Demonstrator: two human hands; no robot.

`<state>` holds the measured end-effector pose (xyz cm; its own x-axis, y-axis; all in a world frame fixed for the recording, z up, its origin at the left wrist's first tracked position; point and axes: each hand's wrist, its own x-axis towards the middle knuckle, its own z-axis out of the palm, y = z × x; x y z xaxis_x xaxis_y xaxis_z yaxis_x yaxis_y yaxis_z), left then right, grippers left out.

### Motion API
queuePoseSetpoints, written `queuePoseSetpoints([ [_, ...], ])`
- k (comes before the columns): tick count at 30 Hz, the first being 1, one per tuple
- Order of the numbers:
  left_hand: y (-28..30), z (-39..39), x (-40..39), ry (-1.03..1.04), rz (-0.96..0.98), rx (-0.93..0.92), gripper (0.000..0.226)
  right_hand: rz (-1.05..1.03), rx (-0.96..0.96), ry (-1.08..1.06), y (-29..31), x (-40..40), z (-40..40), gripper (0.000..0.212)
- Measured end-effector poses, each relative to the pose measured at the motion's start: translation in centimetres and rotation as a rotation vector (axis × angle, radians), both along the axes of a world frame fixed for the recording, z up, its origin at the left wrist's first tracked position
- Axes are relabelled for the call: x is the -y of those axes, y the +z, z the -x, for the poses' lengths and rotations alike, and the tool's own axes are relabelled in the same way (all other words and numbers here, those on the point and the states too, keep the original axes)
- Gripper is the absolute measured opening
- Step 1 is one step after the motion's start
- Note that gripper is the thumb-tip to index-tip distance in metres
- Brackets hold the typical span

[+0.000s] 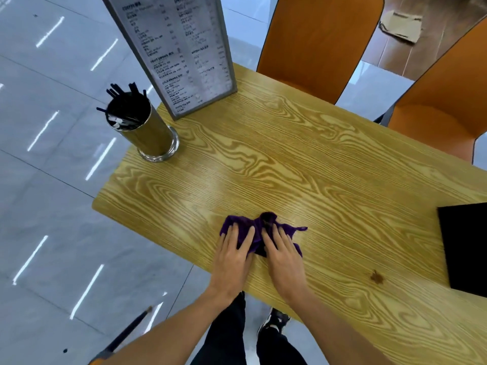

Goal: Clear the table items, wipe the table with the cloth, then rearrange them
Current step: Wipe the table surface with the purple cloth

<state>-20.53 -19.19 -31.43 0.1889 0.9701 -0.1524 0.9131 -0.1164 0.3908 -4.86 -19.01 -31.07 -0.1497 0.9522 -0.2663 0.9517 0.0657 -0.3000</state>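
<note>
On wood-grain table [303,164], purple cloth [259,227], grey floor [39,180]

The wood-grain table [316,167] carries a straw holder [147,130], menu stand [179,54], purple cloth [259,233] and black pad [466,246].

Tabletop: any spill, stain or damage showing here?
Yes. A small dark brown stain sits on the wooden table near its front edge, right of the purple cloth, not yet wiped away.

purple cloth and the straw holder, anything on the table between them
Nothing: in the head view, only bare wood table lies between the purple cloth under both hands and the straw holder.
</note>
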Motion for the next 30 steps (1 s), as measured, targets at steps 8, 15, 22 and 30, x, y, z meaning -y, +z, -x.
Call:
queuePoseSetpoints([
  [8, -1.2, -0.4, -5.4, -0.011, 0.013, -0.057, 0.066, -0.009, 0.022, 0.010, -1.7, -5.2, 0.2, 0.067],
  [15, -2.0, -0.3, -18.4, -0.027, -0.034, -0.012, 0.060, -0.007, 0.020, -0.004, -1.9, -17.9, -0.1, 0.055],
  [22, -1.9, -1.0, -23.8, -0.026, 0.011, 0.038, 0.051, 0.013, -0.014, -0.006, -1.6, -22.4, -1.1, 0.056],
  [30, -0.9, -1.8, -15.3, -0.079, 0.040, -0.014, 0.055, 0.032, -0.010, 0.003, -0.3, -13.9, -2.6, 0.054],
])
